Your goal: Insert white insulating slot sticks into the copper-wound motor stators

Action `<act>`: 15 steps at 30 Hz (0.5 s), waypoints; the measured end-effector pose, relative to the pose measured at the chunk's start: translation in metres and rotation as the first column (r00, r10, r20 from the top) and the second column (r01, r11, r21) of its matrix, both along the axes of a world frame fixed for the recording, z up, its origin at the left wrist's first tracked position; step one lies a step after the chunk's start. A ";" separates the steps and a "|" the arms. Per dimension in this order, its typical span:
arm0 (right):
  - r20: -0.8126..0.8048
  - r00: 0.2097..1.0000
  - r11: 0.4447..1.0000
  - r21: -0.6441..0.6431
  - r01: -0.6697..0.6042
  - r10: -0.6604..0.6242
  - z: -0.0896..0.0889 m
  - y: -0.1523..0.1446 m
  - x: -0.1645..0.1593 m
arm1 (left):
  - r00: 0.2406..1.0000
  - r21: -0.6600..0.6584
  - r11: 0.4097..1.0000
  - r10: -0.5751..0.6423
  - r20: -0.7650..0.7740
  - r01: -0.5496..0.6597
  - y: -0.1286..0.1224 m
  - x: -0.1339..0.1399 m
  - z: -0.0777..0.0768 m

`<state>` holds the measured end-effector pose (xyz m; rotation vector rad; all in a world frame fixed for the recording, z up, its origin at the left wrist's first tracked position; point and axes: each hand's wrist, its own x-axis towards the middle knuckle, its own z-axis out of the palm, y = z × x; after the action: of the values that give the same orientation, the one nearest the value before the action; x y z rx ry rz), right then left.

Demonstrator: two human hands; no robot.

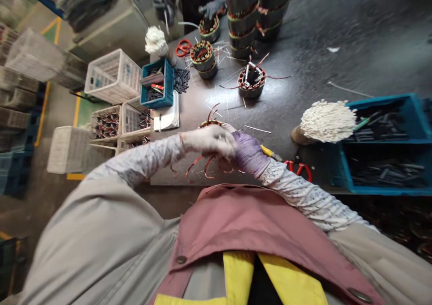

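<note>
My left hand [211, 143], in a whitish glove, reaches over a motor stator [209, 123] at the table's front edge. Its fingers are curled and slightly blurred; what they pinch is hidden. Against it is my right hand [249, 152] in a purple glove, its fingers mostly hidden behind the left. Reddish wire leads [207, 168] stick out below the hands, and more rise from the stator's far side. Most of this stator is covered by my hands. Farther back stands another stator [251, 81], with white sleeves and loose leads.
Stacked stators [241, 24] stand at the back, near a co-worker's gloved hand [214, 8]. White sleeves [327, 120] fill a holder beside blue bins [388, 190] on the right. Red-handled pliers [303, 170] lie near my right forearm. A blue box [165, 100] and red scissors [183, 47] are left.
</note>
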<state>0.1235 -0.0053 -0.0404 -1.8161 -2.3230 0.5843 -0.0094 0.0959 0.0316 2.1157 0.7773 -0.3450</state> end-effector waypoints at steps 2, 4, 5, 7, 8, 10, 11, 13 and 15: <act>-0.010 1.000 1.000 0.001 -0.003 0.003 0.000 0.000 0.000 | 0.999 0.023 0.999 -0.034 -0.016 0.034 -0.007 -0.011 0.006; 0.009 0.999 0.999 0.002 -0.054 0.054 0.003 -0.001 0.000 | 0.993 0.187 0.980 -0.051 -0.107 0.070 -0.013 -0.024 0.008; 0.020 0.997 0.997 -0.002 -0.076 0.076 0.005 -0.002 0.001 | 0.979 0.283 0.952 -0.061 -0.195 0.116 -0.015 -0.030 0.008; 0.036 0.995 0.996 -0.012 -0.092 0.092 0.010 -0.003 0.001 | 0.909 0.383 0.880 -0.118 -0.399 0.282 -0.016 -0.037 0.003; 0.041 0.994 0.995 -0.017 -0.097 0.098 0.012 -0.003 0.001 | 0.866 0.382 0.851 -0.155 -0.476 0.361 -0.014 -0.038 0.000; 0.047 0.993 0.994 -0.027 -0.104 0.105 0.015 -0.003 0.002 | 0.824 0.332 0.836 -0.223 -0.521 0.436 -0.007 -0.035 -0.005; 0.049 0.993 0.994 -0.036 -0.105 0.107 0.016 -0.003 0.002 | 0.825 0.309 0.842 -0.245 -0.510 0.441 -0.003 -0.032 -0.006; 0.059 0.992 0.993 -0.061 -0.105 0.108 0.018 -0.003 0.003 | 0.820 0.294 0.848 -0.249 -0.515 0.442 0.004 -0.026 -0.005; 0.073 0.992 0.992 -0.082 -0.100 0.106 0.020 -0.004 0.002 | 0.772 0.296 0.830 -0.230 -0.592 0.473 0.003 -0.019 -0.001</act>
<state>0.1259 -0.0091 -0.0200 -1.7894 -2.4913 0.6379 -0.0282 0.0990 0.0307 2.6398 0.7985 -1.1090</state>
